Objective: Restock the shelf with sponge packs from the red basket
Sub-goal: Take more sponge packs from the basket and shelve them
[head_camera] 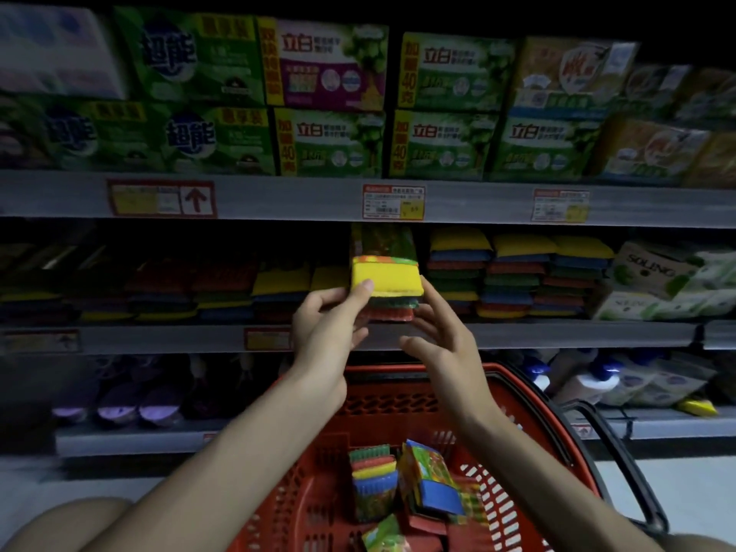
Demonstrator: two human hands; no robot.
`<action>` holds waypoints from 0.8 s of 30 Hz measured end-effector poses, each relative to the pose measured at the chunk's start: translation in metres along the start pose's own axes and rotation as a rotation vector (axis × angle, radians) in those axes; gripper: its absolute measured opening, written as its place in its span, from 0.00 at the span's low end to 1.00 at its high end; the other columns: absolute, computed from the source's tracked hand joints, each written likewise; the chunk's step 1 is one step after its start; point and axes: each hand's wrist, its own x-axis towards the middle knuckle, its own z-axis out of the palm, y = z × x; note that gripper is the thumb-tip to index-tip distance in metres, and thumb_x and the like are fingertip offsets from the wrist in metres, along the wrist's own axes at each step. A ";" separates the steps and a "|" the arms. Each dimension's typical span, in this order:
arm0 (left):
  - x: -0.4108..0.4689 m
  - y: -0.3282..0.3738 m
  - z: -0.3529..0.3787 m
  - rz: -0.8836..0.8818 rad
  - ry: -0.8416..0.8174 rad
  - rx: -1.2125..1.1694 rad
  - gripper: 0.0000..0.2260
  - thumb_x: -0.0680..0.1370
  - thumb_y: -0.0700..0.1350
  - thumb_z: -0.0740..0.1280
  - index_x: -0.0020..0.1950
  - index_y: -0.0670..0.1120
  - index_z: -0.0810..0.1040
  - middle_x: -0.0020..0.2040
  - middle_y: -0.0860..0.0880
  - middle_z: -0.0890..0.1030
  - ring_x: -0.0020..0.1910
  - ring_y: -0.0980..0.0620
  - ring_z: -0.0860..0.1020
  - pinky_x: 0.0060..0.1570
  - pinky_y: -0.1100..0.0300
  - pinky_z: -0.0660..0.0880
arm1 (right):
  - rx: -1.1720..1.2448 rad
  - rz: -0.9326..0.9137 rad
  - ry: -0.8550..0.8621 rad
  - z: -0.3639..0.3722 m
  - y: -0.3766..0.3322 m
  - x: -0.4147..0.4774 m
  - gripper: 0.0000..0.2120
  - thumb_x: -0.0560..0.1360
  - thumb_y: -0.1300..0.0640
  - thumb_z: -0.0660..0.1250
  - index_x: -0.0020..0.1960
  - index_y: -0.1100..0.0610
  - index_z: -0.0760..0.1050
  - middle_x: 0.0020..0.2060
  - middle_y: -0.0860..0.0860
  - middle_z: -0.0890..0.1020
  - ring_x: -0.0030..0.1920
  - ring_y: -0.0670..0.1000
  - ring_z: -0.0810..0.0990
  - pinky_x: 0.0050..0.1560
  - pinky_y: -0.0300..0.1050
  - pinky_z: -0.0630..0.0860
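Note:
A sponge pack (pixel 384 278), yellow on top with green and red layers under it, sits at the front of the middle shelf (pixel 557 334). My left hand (pixel 326 328) grips its left side, thumb on the yellow face. My right hand (pixel 442 336) touches its right edge with spread, relaxed fingers. Below my forearms stands the red basket (pixel 513 396), holding several more sponge packs (pixel 432 482).
Stacks of coloured sponges (pixel 517 280) fill the middle shelf on both sides of the pack. Green soap boxes (pixel 330 141) line the shelf above. Bottles and pouches (pixel 589 380) stand on the lower shelf at right. The basket's black handle (pixel 621 464) hangs at right.

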 end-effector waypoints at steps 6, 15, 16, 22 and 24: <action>0.012 0.003 0.017 0.015 0.018 -0.008 0.13 0.75 0.52 0.77 0.52 0.46 0.81 0.53 0.45 0.85 0.52 0.49 0.84 0.48 0.57 0.83 | -0.003 -0.033 -0.013 -0.007 -0.004 0.016 0.36 0.77 0.71 0.65 0.79 0.45 0.64 0.67 0.43 0.79 0.66 0.37 0.76 0.55 0.30 0.76; 0.019 0.005 0.034 -0.002 0.030 -0.028 0.10 0.82 0.48 0.69 0.43 0.46 0.76 0.48 0.47 0.80 0.50 0.47 0.82 0.51 0.56 0.82 | 0.030 0.064 0.017 -0.013 -0.005 0.030 0.36 0.78 0.63 0.68 0.81 0.44 0.60 0.76 0.50 0.69 0.74 0.48 0.69 0.65 0.46 0.70; 0.022 0.004 0.035 -0.005 0.047 -0.028 0.10 0.82 0.46 0.67 0.42 0.46 0.74 0.48 0.45 0.78 0.50 0.46 0.81 0.51 0.55 0.82 | 0.028 0.069 0.023 -0.013 -0.005 0.031 0.36 0.78 0.63 0.68 0.81 0.45 0.60 0.76 0.51 0.69 0.73 0.49 0.70 0.66 0.47 0.71; 0.022 0.001 0.042 -0.082 0.078 -0.085 0.14 0.84 0.40 0.61 0.69 0.39 0.73 0.64 0.42 0.77 0.44 0.54 0.81 0.60 0.50 0.80 | -0.016 0.068 0.048 -0.013 -0.001 0.034 0.35 0.78 0.63 0.69 0.80 0.47 0.62 0.72 0.49 0.72 0.70 0.48 0.73 0.67 0.49 0.74; 0.021 -0.001 0.044 -0.075 0.070 -0.103 0.20 0.83 0.37 0.62 0.76 0.43 0.68 0.66 0.43 0.76 0.42 0.56 0.79 0.57 0.54 0.80 | -0.011 0.064 0.051 -0.013 -0.001 0.035 0.34 0.78 0.63 0.69 0.80 0.48 0.62 0.70 0.48 0.74 0.68 0.47 0.75 0.67 0.49 0.75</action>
